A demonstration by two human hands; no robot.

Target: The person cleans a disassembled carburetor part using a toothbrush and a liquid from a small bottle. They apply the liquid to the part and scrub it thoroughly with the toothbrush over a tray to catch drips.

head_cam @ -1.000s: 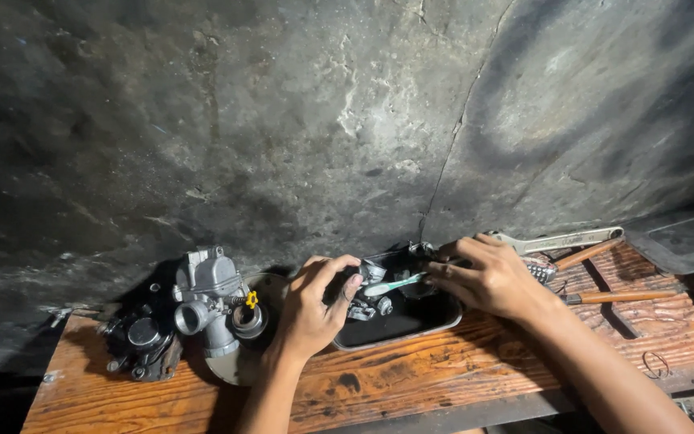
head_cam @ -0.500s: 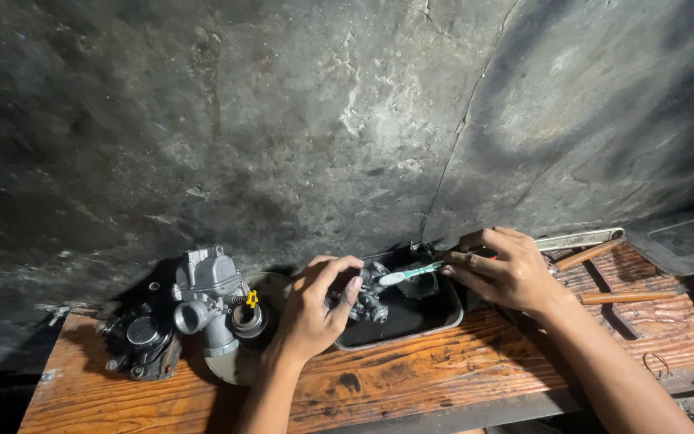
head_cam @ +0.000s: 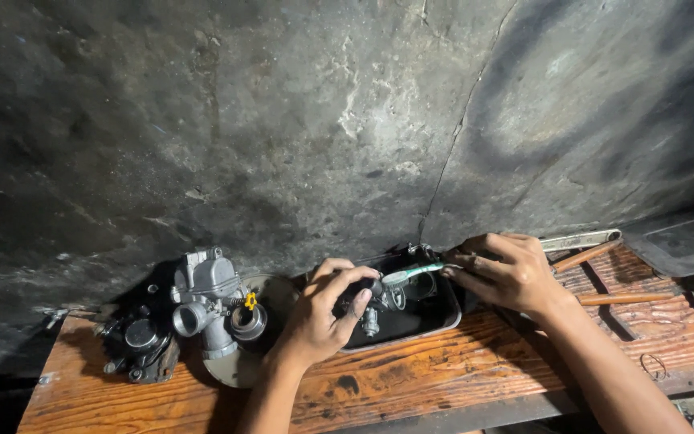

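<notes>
My left hand (head_cam: 323, 309) grips a small dark metal part (head_cam: 365, 299) over a shallow dark metal tray (head_cam: 435, 320) on a wooden bench (head_cam: 459, 374). In my right hand (head_cam: 508, 269) is a green-handled toothbrush (head_cam: 411, 273), its head pointing left onto the part. Other small metal pieces lie inside the tray, partly hidden by my fingers.
A grey carburetor body (head_cam: 210, 301) with a yellow clip stands left of the tray, and a black engine part (head_cam: 138, 341) sits further left. Wooden-handled tools (head_cam: 616, 299) and a flat metal wrench (head_cam: 580, 239) lie at the right. A rough dark concrete wall (head_cam: 323, 120) rises behind.
My right hand has moved slightly right and back with the toothbrush, its head still on the part. My left hand stays on the part over the tray.
</notes>
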